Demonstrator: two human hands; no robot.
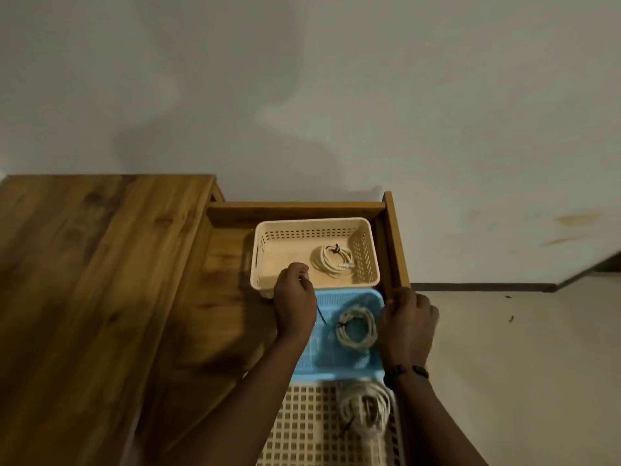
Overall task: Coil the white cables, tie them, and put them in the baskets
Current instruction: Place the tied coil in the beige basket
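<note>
The left hand [295, 299] is curled, pinching a thin dark tie [321, 314] over the blue basket [336, 364]; the right hand [408, 326] is curled at that basket's right rim, whether gripping it I cannot tell; one tied white coil [357, 327] lies inside, another coil [334, 257] in the beige basket [302, 227] beyond, a third coil [364, 406] in the near lattice basket [302, 428]; seemingly the baskets are being squared, so slide gently, keeping coils flat.
</note>
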